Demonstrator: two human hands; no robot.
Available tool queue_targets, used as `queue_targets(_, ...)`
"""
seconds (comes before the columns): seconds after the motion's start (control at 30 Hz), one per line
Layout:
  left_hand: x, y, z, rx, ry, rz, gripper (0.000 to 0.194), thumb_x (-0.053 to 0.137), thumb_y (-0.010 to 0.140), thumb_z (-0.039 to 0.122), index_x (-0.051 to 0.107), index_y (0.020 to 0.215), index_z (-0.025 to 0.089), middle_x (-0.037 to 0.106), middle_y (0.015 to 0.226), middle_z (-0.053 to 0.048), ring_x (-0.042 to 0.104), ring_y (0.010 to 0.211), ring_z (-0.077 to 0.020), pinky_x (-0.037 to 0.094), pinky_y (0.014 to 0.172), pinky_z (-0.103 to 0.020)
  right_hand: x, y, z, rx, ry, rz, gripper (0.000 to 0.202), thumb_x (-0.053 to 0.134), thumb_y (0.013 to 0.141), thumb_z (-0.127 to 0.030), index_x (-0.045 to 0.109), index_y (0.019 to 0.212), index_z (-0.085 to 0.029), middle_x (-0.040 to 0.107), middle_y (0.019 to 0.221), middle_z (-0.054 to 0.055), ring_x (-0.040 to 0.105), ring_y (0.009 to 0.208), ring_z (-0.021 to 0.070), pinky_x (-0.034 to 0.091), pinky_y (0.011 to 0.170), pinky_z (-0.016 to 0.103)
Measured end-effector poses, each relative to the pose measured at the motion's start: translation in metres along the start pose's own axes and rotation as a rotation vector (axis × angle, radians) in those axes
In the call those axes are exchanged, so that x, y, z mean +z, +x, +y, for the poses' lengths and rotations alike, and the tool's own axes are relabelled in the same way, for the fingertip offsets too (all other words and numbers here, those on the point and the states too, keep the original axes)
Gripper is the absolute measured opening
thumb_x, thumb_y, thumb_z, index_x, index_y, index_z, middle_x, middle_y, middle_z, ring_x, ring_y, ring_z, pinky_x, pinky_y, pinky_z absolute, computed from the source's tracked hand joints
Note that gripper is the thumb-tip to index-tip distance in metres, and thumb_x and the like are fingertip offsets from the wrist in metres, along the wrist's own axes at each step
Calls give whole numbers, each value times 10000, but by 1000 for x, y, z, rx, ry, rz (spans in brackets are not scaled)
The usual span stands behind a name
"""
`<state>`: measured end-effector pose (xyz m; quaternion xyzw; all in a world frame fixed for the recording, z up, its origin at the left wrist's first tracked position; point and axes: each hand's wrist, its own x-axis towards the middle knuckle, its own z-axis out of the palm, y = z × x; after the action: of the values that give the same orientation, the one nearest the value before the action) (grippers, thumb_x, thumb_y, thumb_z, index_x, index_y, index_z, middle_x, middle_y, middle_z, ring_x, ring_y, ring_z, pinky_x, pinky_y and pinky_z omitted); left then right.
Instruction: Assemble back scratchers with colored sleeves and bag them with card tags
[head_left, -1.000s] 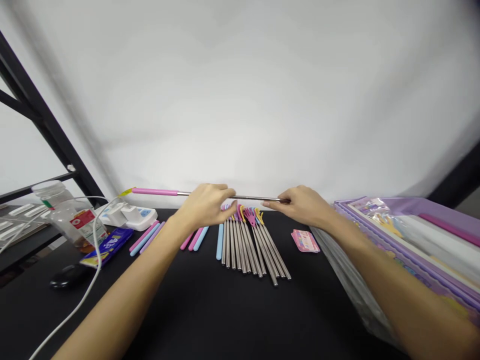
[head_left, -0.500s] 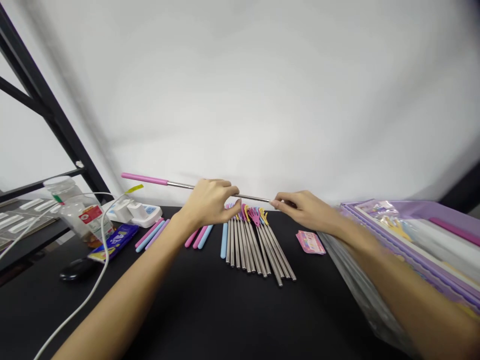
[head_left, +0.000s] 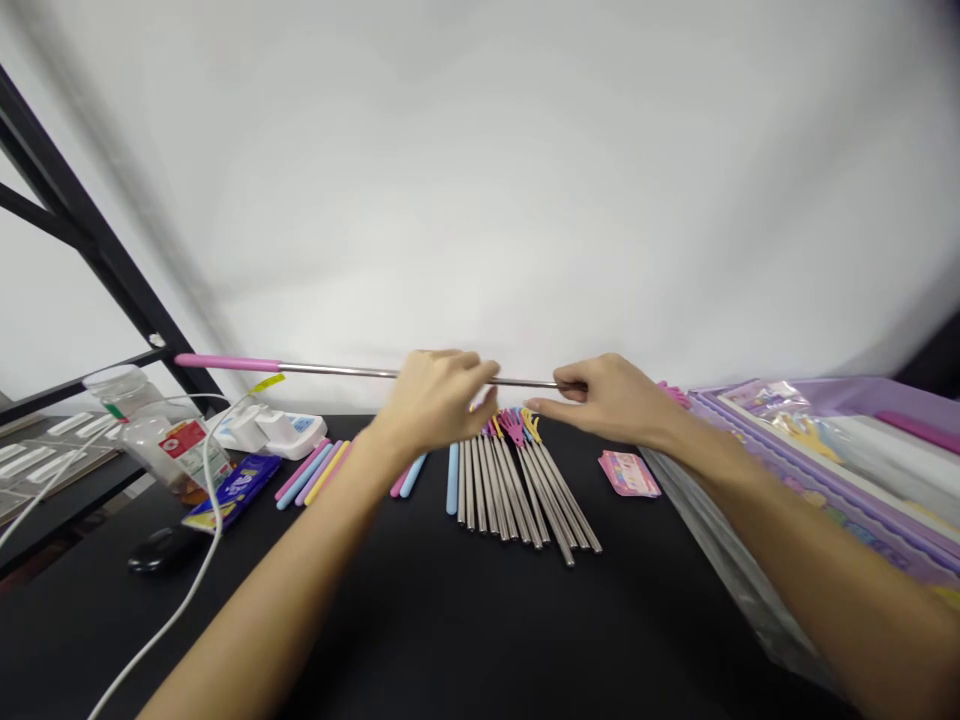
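Holding a telescopic metal rod (head_left: 352,371) level above the black table (head_left: 465,630), both hands closed on it.

Left hand (head_left: 439,400) wraps its fingers around the rod's thin steel section; right hand (head_left: 607,398) pinches the right end between thumb and fingertips. Pink handle (head_left: 225,362) juts far left, over the white power strip (head_left: 274,430). Directly below the hands, a row of collapsed steel rods (head_left: 517,490) lies side by side, coloured hand-shaped tips at the far end. Loose pastel sleeves (head_left: 315,472) sit left of the row; purple tray (head_left: 825,450) at right.
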<state>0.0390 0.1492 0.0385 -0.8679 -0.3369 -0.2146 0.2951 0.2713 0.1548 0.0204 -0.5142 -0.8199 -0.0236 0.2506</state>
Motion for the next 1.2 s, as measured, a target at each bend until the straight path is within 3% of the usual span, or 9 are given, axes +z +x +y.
queue_targets(0.1, 3, 2, 6, 28, 12, -18, 294, 415, 937, 327, 673, 901, 191, 663, 752, -41, 606, 633, -176, 289, 513, -296, 0, 0, 3, -32, -60, -33, 470, 549, 830, -535, 347, 557, -210, 404, 495, -34, 329, 502, 118, 214, 533, 291)
queue_targets(0.3, -1, -29, -64, -293, -38, -48, 235, 514, 846, 304, 699, 821, 162, 670, 674, -43, 598, 596, -167, 394, 591, -285, -12, -6, 38, 135, -227, -82, 452, 481, 841, -499, 375, 507, -213, 452, 486, 2, 350, 493, 142, 218, 539, 300)
queue_targets(0.37, -2, -34, -74, -333, 6, -33, 232, 530, 828, 317, 708, 827, 169, 684, 694, -42, 608, 615, -176, 390, 592, -290, -12, -5, 38, 143, -231, -75, 449, 496, 827, -512, 386, 511, -213, 461, 496, 4, 361, 502, 145, 216, 540, 298)
queue_targets(0.53, -1, -16, -35, -218, 102, -18, 282, 483, 864, 351, 708, 815, 188, 692, 709, -41, 625, 645, -191, 311, 551, -301, -6, 3, 21, 144, -152, -43, 476, 497, 830, -532, 345, 514, -212, 408, 469, -14, 356, 487, 140, 207, 528, 300)
queue_targets(0.63, 0, -4, -15, -128, 92, 10, 333, 419, 908, 341, 684, 781, 183, 663, 667, -47, 617, 635, -188, 260, 519, -306, -6, 2, 24, 116, -216, -57, 444, 493, 834, -524, 374, 536, -216, 471, 506, -1, 406, 511, 154, 216, 534, 299)
queue_targets(0.83, 1, -11, -26, -175, 18, 30, 242, 485, 857, 278, 685, 767, 175, 650, 649, -38, 592, 596, -173, 340, 549, -298, -11, -2, 31, 183, -337, -65, 419, 470, 838, -496, 406, 526, -223, 494, 515, 27, 457, 540, 189, 217, 542, 304)
queue_targets(1.03, 10, -11, -11, -71, -125, -58, 278, 454, 910, 299, 694, 849, 172, 642, 645, -25, 578, 579, -153, 376, 560, -283, -4, 3, 18, 147, -242, -60, 426, 536, 794, -466, 353, 499, -219, 420, 471, 3, 416, 522, 171, 203, 540, 308)
queue_targets(1.13, 3, -13, -26, -62, -96, -46, 260, 474, 905, 309, 699, 933, 180, 687, 765, -40, 622, 679, -169, 410, 615, -287, -10, 0, 32, 181, -213, -81, 459, 529, 812, -516, 369, 499, -221, 435, 471, 3, 403, 511, 166, 209, 546, 312)
queue_targets(1.2, -2, -16, -41, -185, 19, -51, 259, 511, 877, 350, 707, 910, 184, 698, 759, -47, 639, 687, -205, 393, 592, -306, -15, -3, 42, 218, -203, -54, 488, 532, 811, -545, 352, 493, -222, 405, 458, -5, 379, 497, 159, 209, 544, 313)
